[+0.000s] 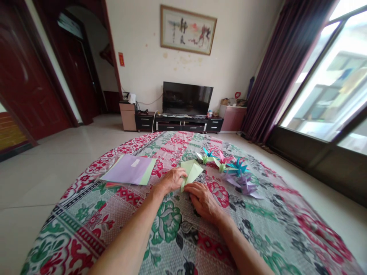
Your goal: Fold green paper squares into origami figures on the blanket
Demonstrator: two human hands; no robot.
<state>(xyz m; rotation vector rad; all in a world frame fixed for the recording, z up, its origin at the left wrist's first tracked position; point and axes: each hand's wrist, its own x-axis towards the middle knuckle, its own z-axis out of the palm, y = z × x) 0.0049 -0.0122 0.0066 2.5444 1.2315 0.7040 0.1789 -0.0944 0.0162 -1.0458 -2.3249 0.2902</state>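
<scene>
A partly folded light green paper (191,170) lies on the flowered tablecloth (120,217) in the middle of the round table. My left hand (174,179) pinches its left edge, fingers closed on the paper. My right hand (203,198) lies just below the sheet, its fingers pressed flat against the lower edge. To the right sit several finished folded paper flowers (233,170) in green, pink, teal and purple.
A stack of coloured paper sheets in clear wrap (130,170), purple on top, lies to the left. Beyond the table are a tiled floor (51,164), a TV (187,98) on a low cabinet, dark doors at left and a curtained window at right.
</scene>
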